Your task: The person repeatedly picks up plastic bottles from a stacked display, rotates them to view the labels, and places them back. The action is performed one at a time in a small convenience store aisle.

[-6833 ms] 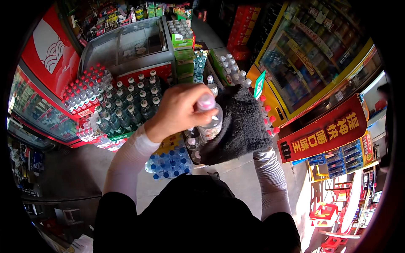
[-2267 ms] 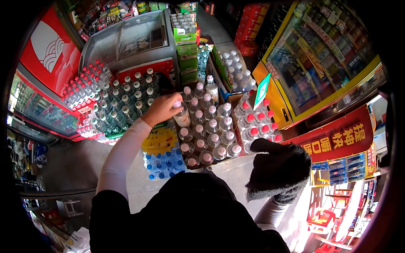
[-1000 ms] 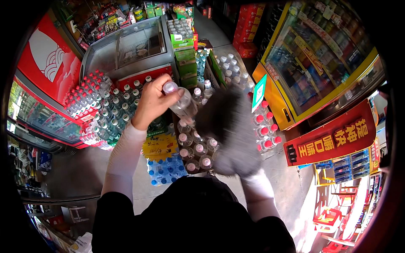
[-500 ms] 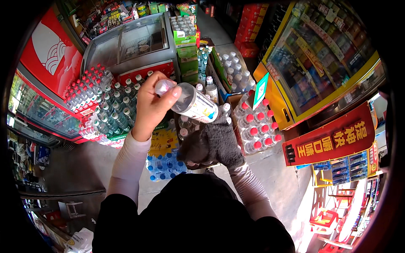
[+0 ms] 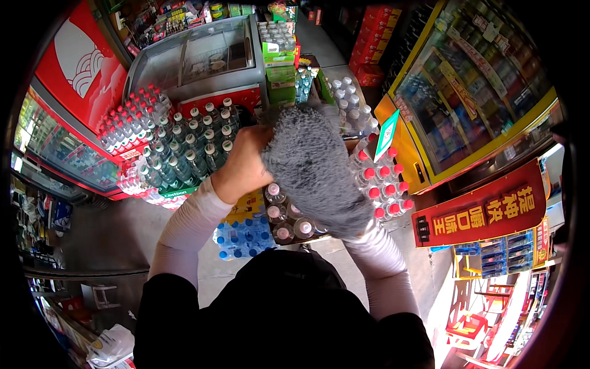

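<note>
A fluffy grey mitt [image 5: 316,163] covers my right hand [image 5: 319,178] and is raised in front of my body. Its fingers are hidden inside the plush. My left hand [image 5: 244,161] is closed against the mitt's left edge, around the clear bottle it was holding; the mitt now hides that bottle. Below both hands, clear bottles with pink caps [image 5: 303,228] stand in an open box. Just right of the mitt, clear bottles with red caps [image 5: 384,190] stand in rows.
Packs of clear bottles [image 5: 190,144] are stacked at left, before a chest freezer [image 5: 196,55]. Blue-capped bottles [image 5: 243,238] sit low in the middle. A yellow-framed glass fridge [image 5: 467,92], a green-edged sign [image 5: 386,135] and a red banner [image 5: 482,206] are at right.
My mitted right hand has risen from beside the box and now covers the bottle in my left hand. The left hand has shifted right and slightly down.
</note>
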Demonstrator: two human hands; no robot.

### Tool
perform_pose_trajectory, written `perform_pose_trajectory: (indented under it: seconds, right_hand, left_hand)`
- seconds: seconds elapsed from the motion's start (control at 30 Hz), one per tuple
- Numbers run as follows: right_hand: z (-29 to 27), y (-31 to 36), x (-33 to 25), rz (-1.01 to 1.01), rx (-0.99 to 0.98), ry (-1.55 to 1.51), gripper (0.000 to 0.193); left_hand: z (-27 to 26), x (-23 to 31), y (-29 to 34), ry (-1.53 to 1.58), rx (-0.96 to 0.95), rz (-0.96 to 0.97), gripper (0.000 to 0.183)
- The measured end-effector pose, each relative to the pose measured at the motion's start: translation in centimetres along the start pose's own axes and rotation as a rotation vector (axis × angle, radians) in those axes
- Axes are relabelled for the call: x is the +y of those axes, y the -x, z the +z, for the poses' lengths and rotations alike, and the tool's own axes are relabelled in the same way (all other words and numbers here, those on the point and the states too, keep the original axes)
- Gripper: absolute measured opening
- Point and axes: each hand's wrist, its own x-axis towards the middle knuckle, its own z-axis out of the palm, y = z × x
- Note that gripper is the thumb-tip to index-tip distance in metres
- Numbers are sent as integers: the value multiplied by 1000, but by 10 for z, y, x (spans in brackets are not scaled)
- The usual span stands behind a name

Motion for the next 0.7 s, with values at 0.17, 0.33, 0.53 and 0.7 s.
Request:
perform_pose_trajectory:
  seconds: [0.17,0.33,0.53,0.7]
  right_hand:
    - [-11,-43,-3,-293,79,109,29]
    - [-46,-14,19,-261,13,467,41]
    - [-81,45,6,300,219,281,63]
    - [-96,134,55,432,534,52,60]
  left_hand:
    - [-19,10,7,-84,-85,-206,36]
    - [-38,-23,10,-110,57,-424,28]
    - [5,-106,45,-268,5,-454,32]
    - [63,-157,101,-196,-205,-576,36]
